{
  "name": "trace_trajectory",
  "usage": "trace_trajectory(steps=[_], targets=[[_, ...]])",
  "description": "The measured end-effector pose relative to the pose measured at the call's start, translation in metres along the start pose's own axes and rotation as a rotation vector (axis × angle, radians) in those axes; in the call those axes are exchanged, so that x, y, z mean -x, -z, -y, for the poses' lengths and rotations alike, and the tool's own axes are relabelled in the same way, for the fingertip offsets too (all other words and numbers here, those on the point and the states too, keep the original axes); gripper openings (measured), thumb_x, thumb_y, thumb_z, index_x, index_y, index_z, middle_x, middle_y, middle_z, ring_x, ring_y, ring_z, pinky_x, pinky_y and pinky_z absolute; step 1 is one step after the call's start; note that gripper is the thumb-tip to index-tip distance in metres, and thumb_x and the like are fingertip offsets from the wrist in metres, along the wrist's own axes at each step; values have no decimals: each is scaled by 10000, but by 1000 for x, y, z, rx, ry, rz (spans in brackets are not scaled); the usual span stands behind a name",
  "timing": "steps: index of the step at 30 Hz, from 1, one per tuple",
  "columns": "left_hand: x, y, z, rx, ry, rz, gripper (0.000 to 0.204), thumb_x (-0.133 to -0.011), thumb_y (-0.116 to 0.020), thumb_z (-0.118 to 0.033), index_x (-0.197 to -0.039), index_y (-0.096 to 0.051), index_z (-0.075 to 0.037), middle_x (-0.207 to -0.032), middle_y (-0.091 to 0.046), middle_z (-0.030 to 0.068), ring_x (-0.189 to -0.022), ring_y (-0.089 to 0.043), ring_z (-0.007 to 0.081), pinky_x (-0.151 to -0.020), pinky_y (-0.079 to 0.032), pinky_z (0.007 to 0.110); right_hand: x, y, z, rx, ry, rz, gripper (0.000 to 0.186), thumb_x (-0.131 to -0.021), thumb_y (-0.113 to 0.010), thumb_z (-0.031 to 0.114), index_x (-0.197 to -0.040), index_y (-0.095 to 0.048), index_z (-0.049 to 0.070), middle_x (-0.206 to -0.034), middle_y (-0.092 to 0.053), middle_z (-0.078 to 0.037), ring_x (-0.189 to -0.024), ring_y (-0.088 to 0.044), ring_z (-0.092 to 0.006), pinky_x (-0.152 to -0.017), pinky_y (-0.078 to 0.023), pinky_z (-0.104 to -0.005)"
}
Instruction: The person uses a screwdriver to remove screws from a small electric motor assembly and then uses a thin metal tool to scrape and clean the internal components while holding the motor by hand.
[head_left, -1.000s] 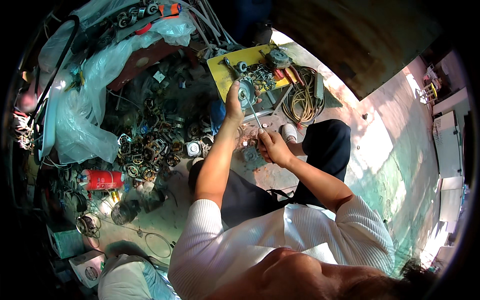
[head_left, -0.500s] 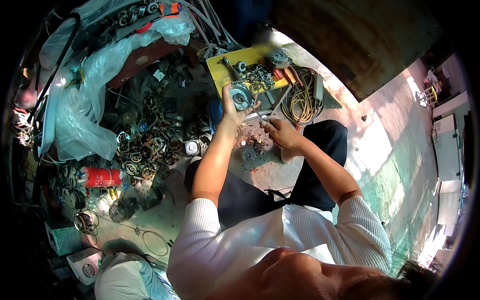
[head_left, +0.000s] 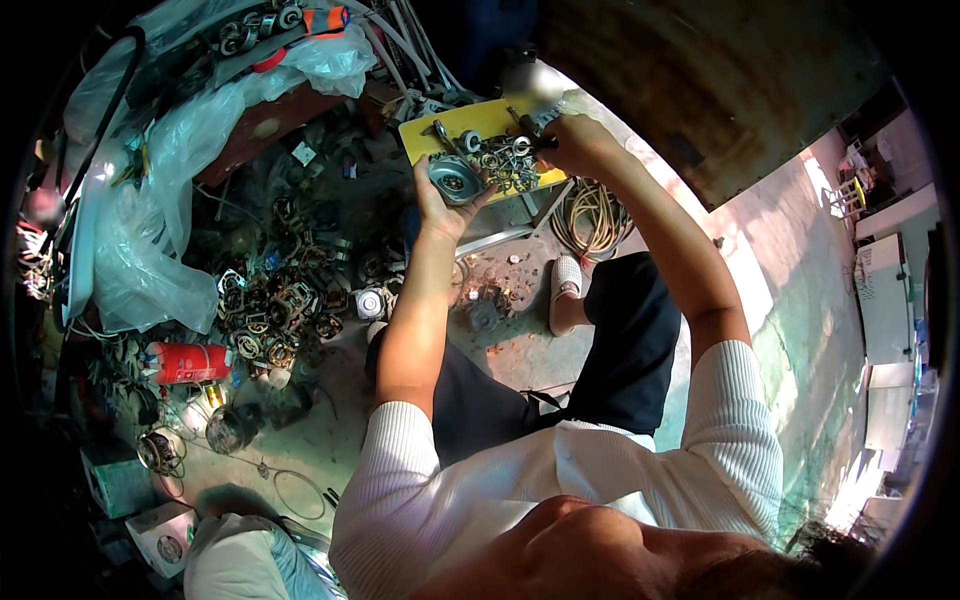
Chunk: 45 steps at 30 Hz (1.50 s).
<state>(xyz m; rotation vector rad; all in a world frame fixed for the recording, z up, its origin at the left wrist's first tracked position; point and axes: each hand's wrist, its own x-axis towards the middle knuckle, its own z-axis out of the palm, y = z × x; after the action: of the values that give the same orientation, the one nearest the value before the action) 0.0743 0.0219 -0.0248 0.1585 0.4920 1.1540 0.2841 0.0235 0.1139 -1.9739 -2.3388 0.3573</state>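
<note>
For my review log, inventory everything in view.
round metal part: one, grey, in left hand
table: one, yellow, upper centre
small metal parts: many, greyish, on table
cable coil: one, tan, near table
motor parts: many, dark, coppery, floor left
cylinder: one, red, floor left
plastic sheeting: uncounted, clear, upper left
panel: one, rusty brown, upper right
boxes: two, green and white, lower left
shirt: one, white, lower centre
trousers: one pair, dark, centre
left hand: one, bare, holding that part
right hand: one, bare, over table's right side
</note>
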Motion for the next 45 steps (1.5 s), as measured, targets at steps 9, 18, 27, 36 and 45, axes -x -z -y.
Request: trace_trajectory(steps=[9,18,27,36,45], targets=[[-24,1,13,61,85,56,671,-855,-486,-618,-1173,-548,-30,-1006,-632,170,-1007,-604,343,-973,-447,578,-22,51,13,106,82,-107,310,-684,-717,222,-960,-748,83,-885,-707,-162,-819,-687,-322,-770,-547,-384],[-3,-7,-16,-6,18,32,609,-872,-483,-605,-1202,-582,-103,-1136,-636,155,-1055,-600,346,-963,-403,623,-1,-11,-50,-1066,134,-40,248,-888,-706,157,-1059,-690,-22,-852,-695,-28,-772,-649,-87,-667,-491,-225],[2,3,-36,-166,-164,-104,645,-907,-418,-621,-1226,-580,-85,-1167,-645,177,-1065,-619,349,-929,-468,521,-3,-84,-57,-1301,46,136,239,-900,-701,190,-1053,-692,6,-836,-684,4,-733,-630,-68,-648,-468,-206],[-13,4,-30,-327,-365,-52,599,-961,-409,-509,-1176,-586,22,-1118,-660,165,-1021,-645,294,-936,-500,435,-11,-95,-67,-1311,-93,277,270,-949,-618,321,-1017,-701,73,-762,-694,0,-681,-635,-55,-566,-400,-195],[-8,3,-28,-325,-344,51,640,-965,-381,-502,-1210,-565,59,-1158,-644,196,-1036,-640,346,-968,-483,434,-11,-95,-76,-1399,-189,334,275,-962,-588,326,-1016,-694,78,-743,-683,17,-640,-598,-35,-541,-374,-181]])
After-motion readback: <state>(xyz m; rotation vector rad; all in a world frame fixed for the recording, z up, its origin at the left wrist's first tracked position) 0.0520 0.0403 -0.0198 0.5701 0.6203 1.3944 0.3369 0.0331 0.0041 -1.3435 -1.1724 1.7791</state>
